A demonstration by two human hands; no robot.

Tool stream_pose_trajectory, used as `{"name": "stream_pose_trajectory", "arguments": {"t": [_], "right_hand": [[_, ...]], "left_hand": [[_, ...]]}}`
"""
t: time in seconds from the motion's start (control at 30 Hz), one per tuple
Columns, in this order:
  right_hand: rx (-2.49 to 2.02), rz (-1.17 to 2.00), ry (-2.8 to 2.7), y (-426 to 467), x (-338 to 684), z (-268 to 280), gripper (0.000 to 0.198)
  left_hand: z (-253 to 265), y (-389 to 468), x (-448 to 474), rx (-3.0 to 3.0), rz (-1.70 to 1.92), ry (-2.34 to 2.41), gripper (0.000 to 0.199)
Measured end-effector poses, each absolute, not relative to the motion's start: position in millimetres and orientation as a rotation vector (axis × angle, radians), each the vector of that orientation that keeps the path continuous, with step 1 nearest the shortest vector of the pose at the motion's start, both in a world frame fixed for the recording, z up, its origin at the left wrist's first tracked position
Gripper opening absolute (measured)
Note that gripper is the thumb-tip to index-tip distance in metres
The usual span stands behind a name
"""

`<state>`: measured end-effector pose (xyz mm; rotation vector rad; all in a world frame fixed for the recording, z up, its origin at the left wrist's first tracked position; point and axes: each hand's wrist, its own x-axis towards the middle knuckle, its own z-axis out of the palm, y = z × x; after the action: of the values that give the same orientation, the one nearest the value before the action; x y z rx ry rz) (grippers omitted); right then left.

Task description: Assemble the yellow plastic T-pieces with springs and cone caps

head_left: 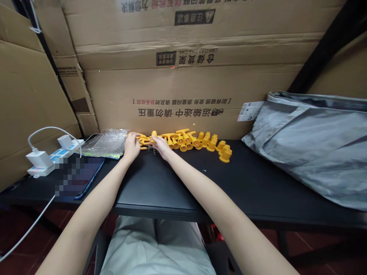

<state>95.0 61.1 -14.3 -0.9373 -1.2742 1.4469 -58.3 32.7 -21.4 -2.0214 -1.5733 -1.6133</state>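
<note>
My right hand [161,146] pinches a small yellow plastic cup-shaped piece [154,134] above the back of the black table. To its left, my left hand [132,145] reaches with bent fingers into a heap of slim yellow plastic pieces [144,140]. Its fingertips are partly hidden, so what they grip is unclear. Thin metal springs [154,150] lie just below my hands. Beside my right hand, several yellow T-handled pieces with hollow round ends [183,140] are stacked on their sides. More yellow stepped caps [212,144] stand in rows farther right.
A large cardboard sheet [177,84] walls off the back of the black table [160,187]. At left are clear plastic bags [106,143], a phone [88,177], and a power strip [61,154] with white chargers. A grey fabric bag [309,149] fills the right side.
</note>
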Motion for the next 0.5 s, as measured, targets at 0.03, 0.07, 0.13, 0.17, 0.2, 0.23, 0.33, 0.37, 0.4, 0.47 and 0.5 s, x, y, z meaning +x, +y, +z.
{"name": "stream_pose_trajectory", "arguments": {"t": [0.03, 0.07, 0.13, 0.17, 0.2, 0.23, 0.33, 0.37, 0.4, 0.47, 0.5], "right_hand": [[-0.954, 1.422, -1.322, 61, 98, -15, 0.02], [-0.971, 1.375, -1.384, 62, 102, -15, 0.018], [-1.009, 1.184, -1.545, 62, 114, -16, 0.015], [-1.029, 1.044, -1.631, 63, 120, -16, 0.015], [-1.047, 0.887, -1.717, 63, 128, -16, 0.016], [-1.068, 0.744, -1.802, 64, 135, -17, 0.017], [-1.083, 0.409, -2.03, 65, 155, -18, 0.024], [-1.079, 0.33, -2.092, 64, 161, -18, 0.025], [-1.076, 0.268, -2.14, 63, 165, -19, 0.027], [-1.071, 0.191, -2.193, 61, 171, -22, 0.029], [-1.068, 0.171, -2.201, 60, 173, -23, 0.029]], "left_hand": [[-22, 33, -59, -2.005, -1.646, -1.577, 0.022], [-22, 34, -59, -1.99, -1.679, -1.583, 0.021], [-22, 34, -59, -1.964, -1.748, -1.609, 0.02], [-23, 35, -59, -1.952, -1.783, -1.627, 0.02], [-23, 35, -58, -1.941, -1.82, -1.647, 0.02], [-24, 36, -58, -1.93, -1.86, -1.668, 0.02], [-26, 38, -57, -1.893, -1.989, -1.729, 0.018], [-28, 39, -57, -1.879, -2.035, -1.745, 0.018], [-29, 40, -56, -1.865, -2.079, -1.757, 0.018], [-31, 41, -54, -1.84, -2.16, -1.773, 0.019], [-32, 41, -53, -1.828, -2.195, -1.783, 0.019]]}}
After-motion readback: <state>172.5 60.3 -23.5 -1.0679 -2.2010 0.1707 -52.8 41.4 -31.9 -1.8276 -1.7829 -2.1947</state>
